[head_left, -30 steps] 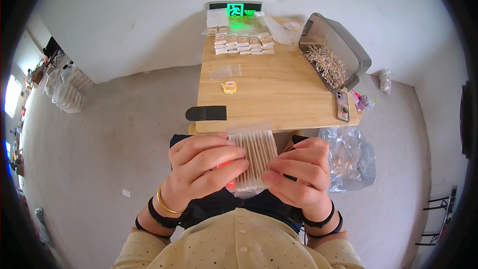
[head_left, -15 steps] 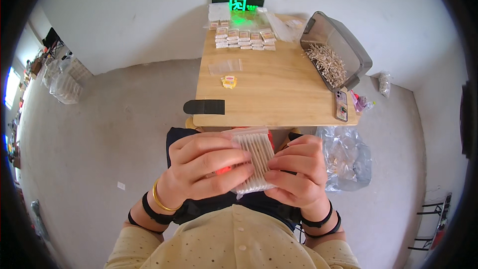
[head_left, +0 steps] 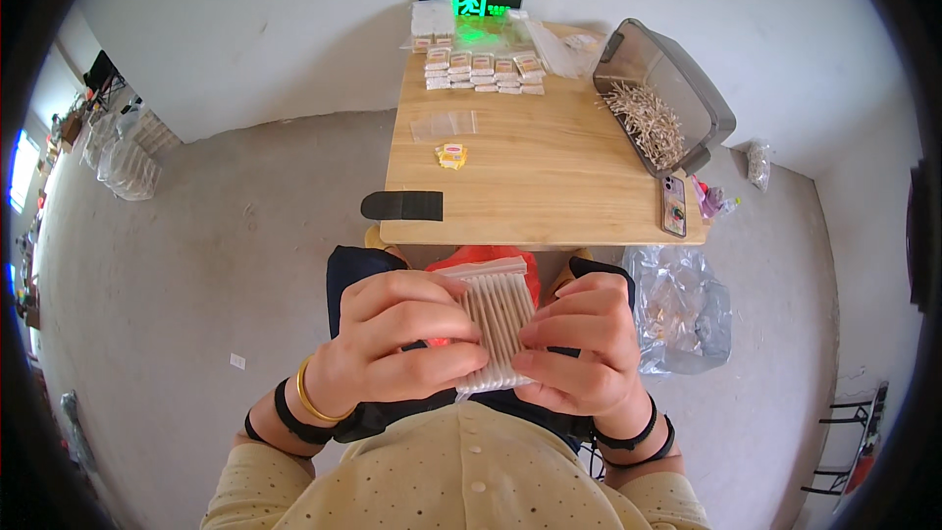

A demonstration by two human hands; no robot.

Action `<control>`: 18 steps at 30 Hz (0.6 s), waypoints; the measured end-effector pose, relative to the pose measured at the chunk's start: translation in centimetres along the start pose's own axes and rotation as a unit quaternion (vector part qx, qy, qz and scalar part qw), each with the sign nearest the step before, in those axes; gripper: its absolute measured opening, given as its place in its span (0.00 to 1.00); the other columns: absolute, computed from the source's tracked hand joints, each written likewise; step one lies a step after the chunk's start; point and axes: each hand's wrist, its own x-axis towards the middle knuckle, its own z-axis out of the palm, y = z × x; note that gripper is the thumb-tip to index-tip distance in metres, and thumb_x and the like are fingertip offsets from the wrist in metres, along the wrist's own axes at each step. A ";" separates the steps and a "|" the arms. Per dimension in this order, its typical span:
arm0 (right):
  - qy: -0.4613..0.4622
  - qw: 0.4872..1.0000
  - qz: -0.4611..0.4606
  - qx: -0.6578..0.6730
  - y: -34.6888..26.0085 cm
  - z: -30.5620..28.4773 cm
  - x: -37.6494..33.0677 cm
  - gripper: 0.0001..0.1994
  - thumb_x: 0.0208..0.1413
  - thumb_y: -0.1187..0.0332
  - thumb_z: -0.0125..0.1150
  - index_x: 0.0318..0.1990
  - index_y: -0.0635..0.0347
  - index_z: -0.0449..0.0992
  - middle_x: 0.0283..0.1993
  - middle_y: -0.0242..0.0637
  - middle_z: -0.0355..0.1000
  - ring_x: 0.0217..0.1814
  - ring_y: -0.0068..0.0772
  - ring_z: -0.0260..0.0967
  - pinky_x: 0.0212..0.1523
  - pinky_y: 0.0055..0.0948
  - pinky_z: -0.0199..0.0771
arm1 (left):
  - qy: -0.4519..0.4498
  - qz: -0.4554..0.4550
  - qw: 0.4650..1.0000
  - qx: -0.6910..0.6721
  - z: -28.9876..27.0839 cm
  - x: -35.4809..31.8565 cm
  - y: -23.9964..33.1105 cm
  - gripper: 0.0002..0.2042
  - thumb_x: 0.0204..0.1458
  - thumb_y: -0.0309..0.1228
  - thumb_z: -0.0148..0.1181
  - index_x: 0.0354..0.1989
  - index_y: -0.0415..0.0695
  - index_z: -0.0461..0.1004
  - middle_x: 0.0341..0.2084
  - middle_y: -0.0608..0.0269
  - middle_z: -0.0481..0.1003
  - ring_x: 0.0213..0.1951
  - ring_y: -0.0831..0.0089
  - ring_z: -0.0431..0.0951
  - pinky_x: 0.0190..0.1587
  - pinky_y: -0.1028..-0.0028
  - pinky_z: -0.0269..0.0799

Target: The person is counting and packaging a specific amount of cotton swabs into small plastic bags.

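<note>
Swab pack: clear bag of cotton swabs, held above the lap; cannot tell if sealed.
Left hand: fingers grasping the pack's left side.
Right hand: fingers gripping its right edge.
Table: filled packs stacked in rows at the back; flat empty bags and yellow cards unused.
Grey bin: loose swabs remain.
Red material: shows beyond the pack's far edge, unlike a second ago.

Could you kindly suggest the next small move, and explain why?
I would probably bring the right hand forward to press along the pale far strip of the clear plastic bag: the left hand holds its left side, white-tipped cotton swabs fill it, the right hand sits nearer the body than that strip, and its seal is unclear.
</note>
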 end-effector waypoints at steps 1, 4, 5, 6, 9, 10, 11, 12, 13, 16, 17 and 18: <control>-0.001 1.000 -0.004 -0.001 0.0 0.0 0.0 0.21 0.33 0.72 0.74 0.41 0.48 0.81 0.43 0.27 0.74 0.42 0.32 0.71 0.42 0.35 0.73 | -0.001 0.003 1.000 0.002 -0.1 -0.2 0.0 0.15 0.36 0.25 0.72 0.35 0.52 0.79 0.34 0.71 0.78 0.35 0.69 0.78 0.35 0.72 0.79; -0.002 1.000 -0.008 0.004 -0.1 0.2 0.2 0.21 0.33 0.72 0.74 0.41 0.47 0.81 0.43 0.27 0.73 0.42 0.32 0.71 0.42 0.35 0.73 | -0.004 0.015 1.000 0.014 -0.5 -0.3 0.0 0.14 0.36 0.26 0.71 0.35 0.52 0.80 0.34 0.70 0.77 0.35 0.69 0.77 0.36 0.72 0.80; -0.001 1.000 -0.007 0.007 -0.1 0.2 0.2 0.21 0.32 0.72 0.74 0.40 0.47 0.81 0.43 0.27 0.73 0.42 0.32 0.71 0.42 0.35 0.73 | -0.005 0.020 1.000 0.019 -0.5 -0.3 0.0 0.14 0.36 0.26 0.71 0.35 0.52 0.80 0.34 0.70 0.77 0.35 0.69 0.77 0.36 0.71 0.80; 0.000 1.000 -0.005 0.010 -0.2 0.3 0.1 0.21 0.32 0.72 0.74 0.40 0.47 0.81 0.42 0.27 0.73 0.42 0.33 0.70 0.42 0.35 0.73 | -0.007 0.021 1.000 0.022 -0.6 -0.3 0.1 0.14 0.36 0.26 0.71 0.34 0.52 0.80 0.33 0.70 0.77 0.35 0.69 0.77 0.37 0.72 0.81; -0.001 1.000 0.001 0.018 -0.3 0.6 0.0 0.21 0.31 0.73 0.74 0.40 0.47 0.81 0.42 0.27 0.73 0.41 0.34 0.70 0.42 0.36 0.73 | -0.010 0.025 0.999 0.027 -0.7 -0.3 0.1 0.13 0.36 0.27 0.71 0.33 0.53 0.80 0.33 0.71 0.77 0.35 0.70 0.77 0.37 0.72 0.81; -0.002 1.000 0.004 0.021 -0.3 0.6 0.0 0.21 0.31 0.73 0.74 0.40 0.48 0.81 0.41 0.27 0.72 0.41 0.34 0.70 0.42 0.36 0.73 | -0.011 0.026 0.999 0.028 -0.7 -0.3 0.1 0.13 0.36 0.27 0.71 0.33 0.53 0.80 0.33 0.71 0.76 0.35 0.70 0.77 0.37 0.72 0.81; -0.006 1.000 0.002 0.022 -0.3 0.6 0.0 0.21 0.31 0.73 0.74 0.39 0.48 0.81 0.41 0.27 0.72 0.41 0.34 0.69 0.43 0.36 0.73 | -0.011 0.027 0.999 0.030 -0.7 -0.4 0.1 0.12 0.36 0.27 0.71 0.32 0.53 0.80 0.33 0.71 0.76 0.35 0.71 0.76 0.37 0.72 0.81; -0.010 1.000 0.001 0.022 -0.3 0.6 0.1 0.21 0.31 0.73 0.74 0.39 0.48 0.81 0.41 0.27 0.71 0.41 0.35 0.69 0.43 0.37 0.73 | -0.009 0.029 0.999 0.034 -0.7 -0.4 0.1 0.13 0.35 0.27 0.71 0.32 0.54 0.80 0.33 0.72 0.76 0.35 0.71 0.76 0.37 0.72 0.81; -0.014 1.000 0.000 0.022 -0.3 0.5 0.2 0.20 0.31 0.73 0.74 0.39 0.48 0.81 0.41 0.27 0.71 0.41 0.35 0.69 0.43 0.37 0.72 | -0.006 0.032 0.999 0.039 -0.6 -0.5 0.0 0.13 0.35 0.27 0.71 0.32 0.54 0.80 0.33 0.72 0.76 0.35 0.71 0.76 0.37 0.72 0.81; -0.031 0.999 0.008 0.030 -0.3 0.4 0.3 0.21 0.32 0.73 0.74 0.40 0.48 0.80 0.41 0.27 0.70 0.42 0.36 0.69 0.44 0.39 0.72 | -0.007 0.036 0.999 0.037 -0.5 -0.4 0.0 0.13 0.34 0.28 0.71 0.32 0.54 0.79 0.32 0.72 0.76 0.34 0.71 0.76 0.35 0.73 0.80; -0.039 0.998 0.009 0.038 -0.3 0.3 0.3 0.21 0.33 0.73 0.74 0.40 0.48 0.80 0.42 0.28 0.70 0.43 0.36 0.69 0.44 0.39 0.72 | -0.009 0.037 0.999 0.036 -0.5 -0.3 0.0 0.13 0.34 0.28 0.71 0.31 0.55 0.79 0.32 0.73 0.75 0.34 0.70 0.76 0.34 0.73 0.80; -0.047 0.998 0.010 0.046 -0.3 0.3 0.3 0.21 0.33 0.72 0.74 0.40 0.48 0.79 0.42 0.28 0.70 0.43 0.37 0.69 0.45 0.40 0.72 | -0.013 0.037 0.999 0.029 -0.4 -0.3 0.0 0.13 0.35 0.28 0.71 0.32 0.55 0.79 0.32 0.73 0.75 0.34 0.70 0.76 0.33 0.73 0.79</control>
